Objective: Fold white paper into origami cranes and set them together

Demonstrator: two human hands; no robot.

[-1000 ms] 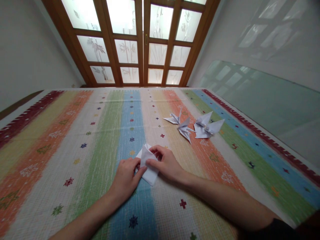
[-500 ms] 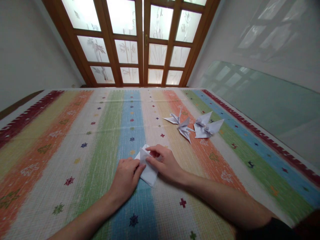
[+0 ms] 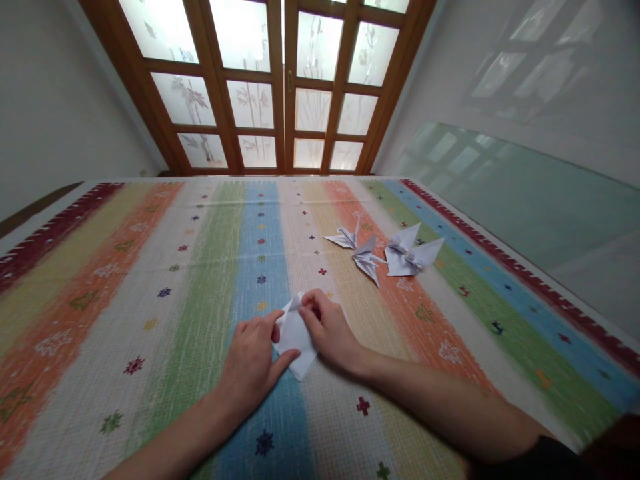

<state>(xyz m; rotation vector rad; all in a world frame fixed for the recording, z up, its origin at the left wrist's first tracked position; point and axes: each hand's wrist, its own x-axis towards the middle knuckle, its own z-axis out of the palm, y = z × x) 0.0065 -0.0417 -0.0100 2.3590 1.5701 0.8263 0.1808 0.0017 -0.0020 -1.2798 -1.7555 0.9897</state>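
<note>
A folded piece of white paper (image 3: 296, 339) lies on the striped cloth (image 3: 150, 280) in front of me. My left hand (image 3: 253, 363) rests beside it, thumb and forefinger pressing its left edge. My right hand (image 3: 330, 330) covers the paper's right side, its fingertips pinching a flap near the top corner. Both hands are closed on the paper.
Two finished white paper cranes (image 3: 357, 248) (image 3: 410, 253) sit on the cloth at the far right. A glass panel (image 3: 525, 193) leans along the right wall. Wooden doors with frosted panes (image 3: 280, 87) stand beyond the cloth's far edge.
My right fingers have shifted up to the paper's top corner and folded a flap down. The left thumb has slid along the lower edge. The paper lies flatter than before.
</note>
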